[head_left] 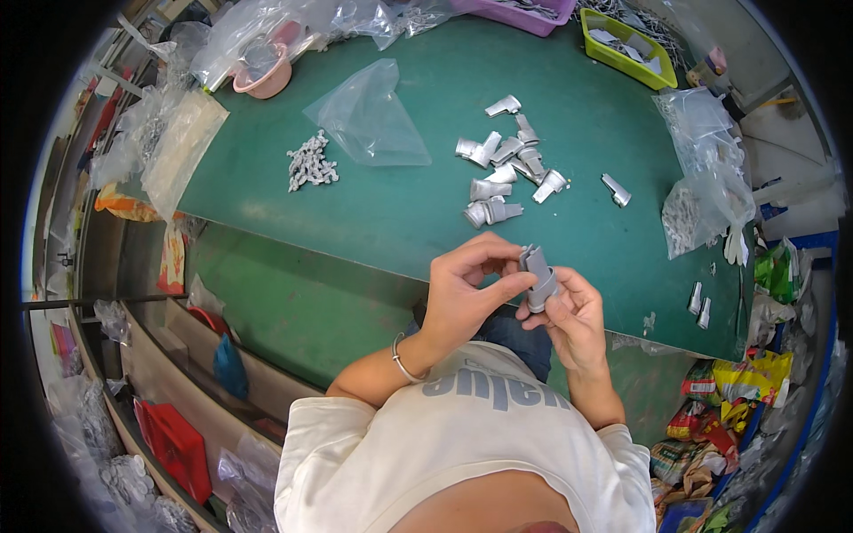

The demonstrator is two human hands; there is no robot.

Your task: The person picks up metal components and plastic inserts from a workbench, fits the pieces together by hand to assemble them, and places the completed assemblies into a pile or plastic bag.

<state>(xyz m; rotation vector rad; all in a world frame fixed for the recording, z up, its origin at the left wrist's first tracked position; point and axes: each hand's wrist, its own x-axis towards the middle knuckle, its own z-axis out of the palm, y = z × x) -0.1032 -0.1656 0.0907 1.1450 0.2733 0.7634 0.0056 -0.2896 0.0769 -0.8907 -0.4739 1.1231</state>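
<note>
Both my hands hold one grey tubular fitting (538,277) at the near edge of the table. My left hand (471,282) pinches its upper, slotted end between thumb and fingers. Around its wider lower end, the fingers of my right hand (573,315) are closed. Beyond my hands lies a loose heap of similar silver-grey fittings (508,149). A single fitting (616,190) rests to the right of the heap. Two smaller silver pieces (699,305) lie near the table's right corner. Left of the heap is a pile of small grey parts (312,163).
A clear plastic bag (373,115) lies flat on the green table (400,209). At the far side stand a pink bowl (265,75), a purple tray (524,13) and a yellow-green basket (627,51). Filled clear bags (702,169) line the right edge.
</note>
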